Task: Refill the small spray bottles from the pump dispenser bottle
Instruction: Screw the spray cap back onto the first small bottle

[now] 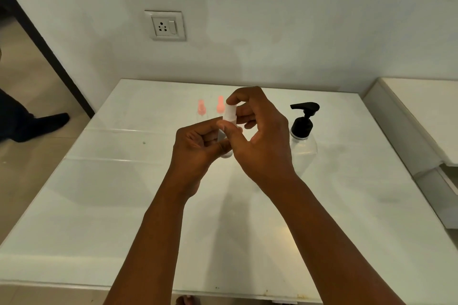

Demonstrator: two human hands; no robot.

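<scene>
1. The left hand [198, 145] curls its fingers around the body of a small clear spray bottle [224, 153], holding it above the middle of the table; only the rounded base and a sliver of its side show past the fingers.
2. The right hand [257, 131] pinches a translucent white cap [230, 112] between thumb and fingertips, right at the top of that bottle. Whether the cap is seated on the bottle or lifted clear of it cannot be told.
3. Two more small spray bottles [201, 108] stand side by side on the table behind the hands, each with a pink top; their clear bodies are almost invisible against the surface, and the right one [220, 104] is partly hidden by the cap.
4. One pump dispenser bottle [303, 141] stands just to the right of the right hand: a rounded clear body, a black collar and a black pump head with its spout pointing left.
5. The table [124, 205] is glossy and white, with straight edges and two faint seams across its left half. The near half is open, and so is the left side.
6. A white ledge [421, 116] sits close to the table's right edge. The wall carries one white socket plate [165, 25].
7. At far left, a dark shoe [42, 126] rests on the tiled floor.
</scene>
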